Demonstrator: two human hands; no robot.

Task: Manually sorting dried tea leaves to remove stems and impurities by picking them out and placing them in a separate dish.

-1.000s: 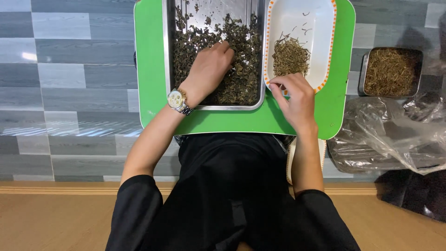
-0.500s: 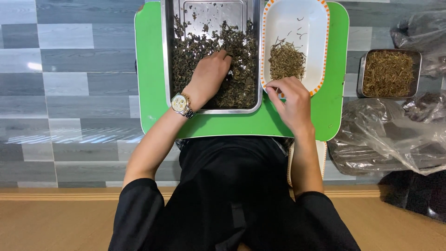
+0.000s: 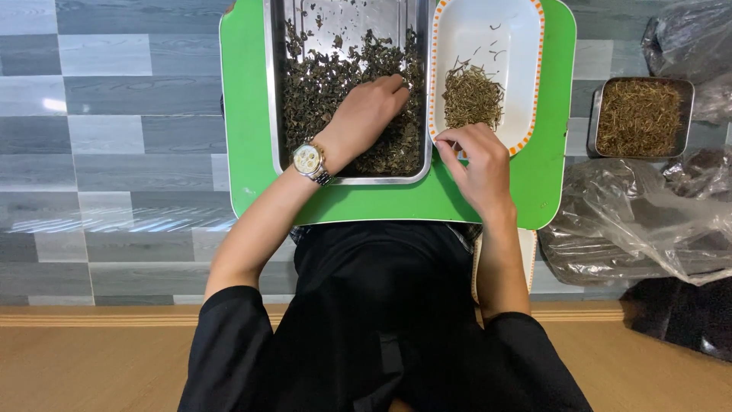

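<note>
Below, key to the head view.
Left hand (image 3: 366, 114): palm down, fingers loosely spread on dark dried leaves (image 3: 335, 84) in the steel tray (image 3: 272, 91).
Right hand (image 3: 476, 164): fingertips pressed together at the near rim of the white dish (image 3: 526, 46); what they pinch cannot be told.
Sorted stems (image 3: 473, 95): heaped mid-dish.
Risk: a pinch opened over the rim may scatter stems onto the green board (image 3: 244, 114).
Risk: the left hand sweeping may push leaves over the tray's low wall.

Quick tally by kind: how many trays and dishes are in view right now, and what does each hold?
Rectangular steel tray of dark dried leaves: 1
White oblong dish with orange-dashed rim, holding pale stems: 1
Small steel tin of tan stems on the floor: 1
Green plastic board under the first two: 1
Total: 4
</note>
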